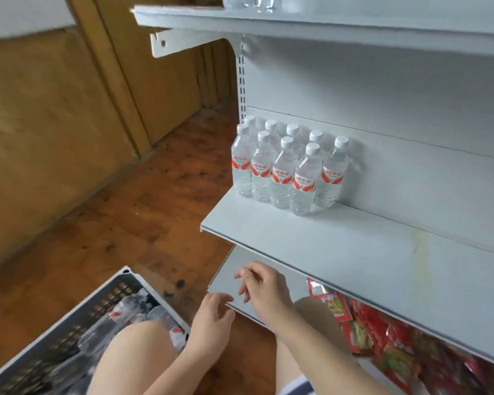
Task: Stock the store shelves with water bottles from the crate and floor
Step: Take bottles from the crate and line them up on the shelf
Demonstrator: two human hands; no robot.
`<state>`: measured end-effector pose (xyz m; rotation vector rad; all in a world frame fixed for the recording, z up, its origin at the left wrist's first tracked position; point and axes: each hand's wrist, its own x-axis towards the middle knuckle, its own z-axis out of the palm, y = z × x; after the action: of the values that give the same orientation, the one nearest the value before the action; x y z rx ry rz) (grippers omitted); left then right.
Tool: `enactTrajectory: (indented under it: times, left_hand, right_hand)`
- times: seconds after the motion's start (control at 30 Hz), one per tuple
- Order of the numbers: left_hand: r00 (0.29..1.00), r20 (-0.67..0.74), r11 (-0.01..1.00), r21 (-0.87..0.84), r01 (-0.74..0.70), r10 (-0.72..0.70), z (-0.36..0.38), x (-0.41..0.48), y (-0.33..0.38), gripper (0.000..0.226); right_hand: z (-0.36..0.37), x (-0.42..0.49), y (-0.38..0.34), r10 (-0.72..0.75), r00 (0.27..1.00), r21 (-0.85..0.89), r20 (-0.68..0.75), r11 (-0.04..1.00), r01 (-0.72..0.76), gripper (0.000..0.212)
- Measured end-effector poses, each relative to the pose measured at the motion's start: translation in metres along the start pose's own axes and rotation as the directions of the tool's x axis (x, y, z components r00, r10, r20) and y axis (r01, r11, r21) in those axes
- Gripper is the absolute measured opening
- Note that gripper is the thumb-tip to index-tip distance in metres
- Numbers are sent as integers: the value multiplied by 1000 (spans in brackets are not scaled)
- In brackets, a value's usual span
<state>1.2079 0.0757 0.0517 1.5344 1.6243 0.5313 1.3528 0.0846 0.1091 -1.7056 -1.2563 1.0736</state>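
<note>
1. Middle shelf (pixel 354 246), white metal: above and beyond both hands, mostly bare.
2. Crate (pixel 69 317), grey, slotted: on the wooden floor, just left of the left hand. The water bottles in it (pixel 131 306) lie on their sides in a jumble, blurred, with no clear heading.
3. Shelved bottles (pixel 283 169): nine counted, in two rows at the shelf's far-left corner, well above the hands. Long axes vertical, caps up, red labels facing out.
4. Red snack packets (pixel 382 337): on the lower shelf, right of the right hand.
5. Left hand (pixel 211 323), right hand (pixel 264 289): both empty, fingers loosely curled, hanging before the lower shelf's edge.

Step, as judged: between loads. The next move calls for a reach left into the crate, then standing each bottle upright beside the rows.
</note>
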Motion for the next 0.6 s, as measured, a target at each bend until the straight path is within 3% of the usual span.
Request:
enactTrajectory:
  times: [0.17,0.23,0.37,0.6]
  left_hand:
    - [971,-98,964,-176,198,-217,-48,-65,-33,19]
    - [955,-103,939,-241,247,-278,-69,-89,-49,19]
    - [957,-140,916,-353,192,-255,-95,-121,-63,22]
    - [932,-232,887,-434,157,-279,-98,-151,-70,23]
  right_hand:
    - [41,-54,-1,208,961,142,179,962,-235,51]
    - [49,-74,-8,146,960,88,237,981,-171,44]
    - [66,-104,-24,-19,958,30,287,999,11,42]
    - [91,-120,-32,-129,915,-113,382,976,185,39]
